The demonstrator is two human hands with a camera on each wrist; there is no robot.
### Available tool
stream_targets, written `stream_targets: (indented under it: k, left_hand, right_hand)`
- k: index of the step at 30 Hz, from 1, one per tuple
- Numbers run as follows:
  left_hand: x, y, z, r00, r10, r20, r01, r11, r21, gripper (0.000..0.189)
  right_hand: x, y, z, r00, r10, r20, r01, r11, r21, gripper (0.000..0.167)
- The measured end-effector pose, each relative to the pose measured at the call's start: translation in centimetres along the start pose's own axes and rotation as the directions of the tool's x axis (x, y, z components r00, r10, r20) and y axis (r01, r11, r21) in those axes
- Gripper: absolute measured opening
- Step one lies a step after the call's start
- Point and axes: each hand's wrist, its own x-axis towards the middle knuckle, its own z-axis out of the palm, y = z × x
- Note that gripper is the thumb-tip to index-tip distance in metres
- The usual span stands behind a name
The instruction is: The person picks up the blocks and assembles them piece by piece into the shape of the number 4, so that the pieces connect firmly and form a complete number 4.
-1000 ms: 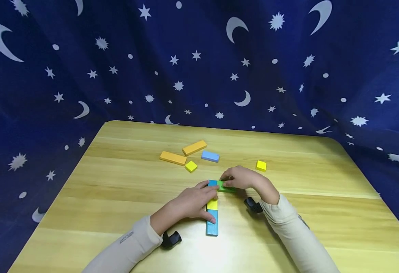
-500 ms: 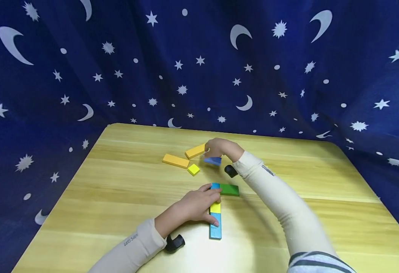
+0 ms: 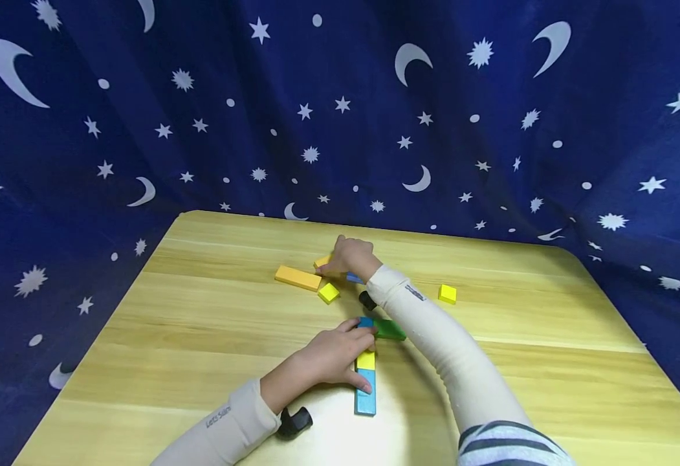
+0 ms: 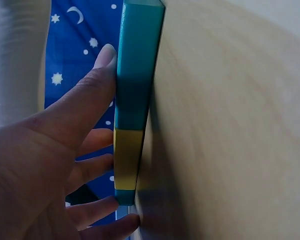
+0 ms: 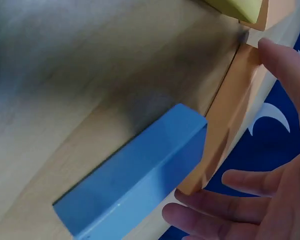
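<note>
The blue-yellow-blue row (image 3: 365,361) lay mid-counter (image 3: 200,336), its long axis toward the far edge, the left hand (image 3: 334,356) resting spread along it, apparently to keep it straight. A green block (image 3: 391,329) jutted toward the right edge. Nearer the far edge, the right hand (image 3: 352,255) spanned an orange block (image 5: 230,100) lengthwise; whether it gripped was unclear.

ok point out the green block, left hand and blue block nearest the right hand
green block (image 3: 389,329), head view, top face
left hand (image 3: 335,356), head view, its back
blue block (image 5: 131,170), right wrist view, long face
</note>
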Motion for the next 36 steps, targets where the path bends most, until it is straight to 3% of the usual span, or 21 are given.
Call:
stream_targets:
  k: [5,13,16,27,32,36]
  left_hand:
    - [0.0,0.1,-0.2,1.000,-0.008,0.008,0.008,1.000,-0.002,0.057]
    - [0.2,0.3,-0.2,0.999,-0.033,0.032,0.034,0.999,-0.036,0.061]
    - [0.2,0.3,-0.1,0.998,-0.044,0.045,0.046,0.998,-0.044,0.061]
    - [0.0,0.0,-0.6,0.996,-0.067,0.067,0.072,0.995,-0.074,0.060]
    - [0.2,0.0,-0.4,0.996,-0.058,0.062,0.063,0.995,-0.077,0.060]
    - [0.3,0.1,-0.2,0.997,-0.056,0.061,0.060,0.996,-0.068,0.061]
  right_hand:
    - [0.3,0.3,0.3,1.000,-0.017,0.001,0.017,1.000,-0.011,0.077]
    - [-0.7,4.3,-1.3,0.990,-0.128,0.058,0.115,0.976,0.185,0.088]
    - [-1.7,6.2,-1.6,0.981,-0.191,0.046,0.176,0.958,0.227,0.084]
    - [-5.5,10.2,0.5,0.960,-0.273,0.056,0.264,0.955,0.131,0.086]
    - [-6.2,11.2,1.3,0.958,-0.273,0.087,0.261,0.957,0.129,0.088]
    - [-6.2,11.5,2.1,0.942,-0.329,0.072,0.316,0.938,0.143,0.090]
